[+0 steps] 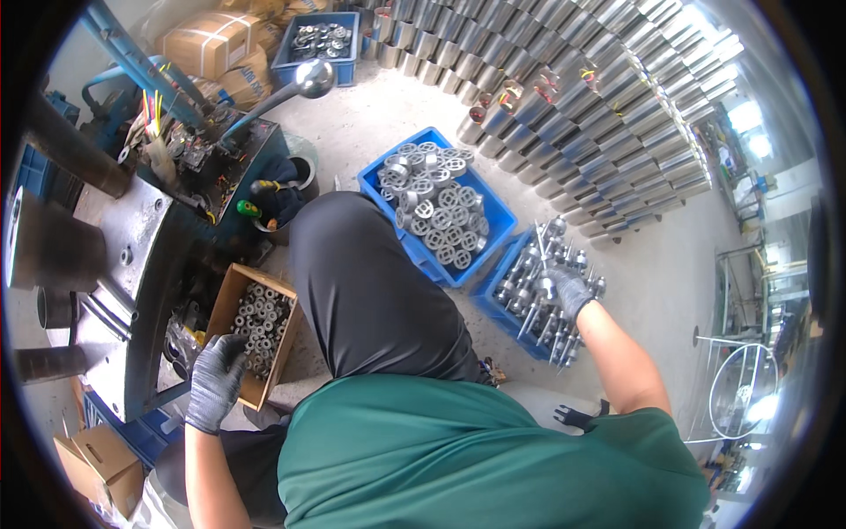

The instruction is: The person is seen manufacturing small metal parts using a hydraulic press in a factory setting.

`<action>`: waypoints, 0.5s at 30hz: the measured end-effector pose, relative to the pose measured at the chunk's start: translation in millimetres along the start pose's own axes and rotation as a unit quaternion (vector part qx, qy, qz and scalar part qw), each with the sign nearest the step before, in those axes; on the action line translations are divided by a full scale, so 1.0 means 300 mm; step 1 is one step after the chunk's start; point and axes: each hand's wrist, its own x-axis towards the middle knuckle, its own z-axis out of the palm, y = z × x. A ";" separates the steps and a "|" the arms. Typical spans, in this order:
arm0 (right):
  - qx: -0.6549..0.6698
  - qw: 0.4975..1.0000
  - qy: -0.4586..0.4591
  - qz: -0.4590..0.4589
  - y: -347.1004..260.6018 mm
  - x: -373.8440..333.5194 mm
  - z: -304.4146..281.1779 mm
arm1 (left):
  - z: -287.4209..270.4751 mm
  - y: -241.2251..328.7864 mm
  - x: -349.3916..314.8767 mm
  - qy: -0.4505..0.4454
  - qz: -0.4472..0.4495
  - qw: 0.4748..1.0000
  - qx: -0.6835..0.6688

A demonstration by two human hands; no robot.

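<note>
My left hand (217,381), in a grey glove, is at the near left edge of a cardboard box (231,295) of small metal rings (264,319). Its fingers are curled in; whatever they may hold is hidden. Over on the right, my right hand (571,291), also gloved, reaches into a blue crate (493,304) heaped with metal rotors on long thin shafts (548,333). The fingers close round one metal rotor (546,284) at the top of the heap.
A larger blue crate (504,220) holds round spoked metal parts (445,207). Behind it stand stacked steel cylinders (564,115). At left is a heavy machine (132,264) with a ball-ended lever (315,79). A bucket (306,176) with tools stands beside my knee.
</note>
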 end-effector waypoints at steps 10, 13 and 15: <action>-0.415 0.861 -0.117 -0.270 -0.004 0.212 0.099 | -0.001 -0.005 -0.006 -0.009 0.012 0.998 0.055; -0.602 0.635 -0.175 -0.451 -0.046 0.203 0.147 | 0.000 -0.040 -0.027 0.001 0.006 0.999 0.035; -0.621 0.564 -0.167 -0.518 0.025 0.274 0.080 | 0.009 -0.048 -0.014 -0.001 -0.006 1.000 0.012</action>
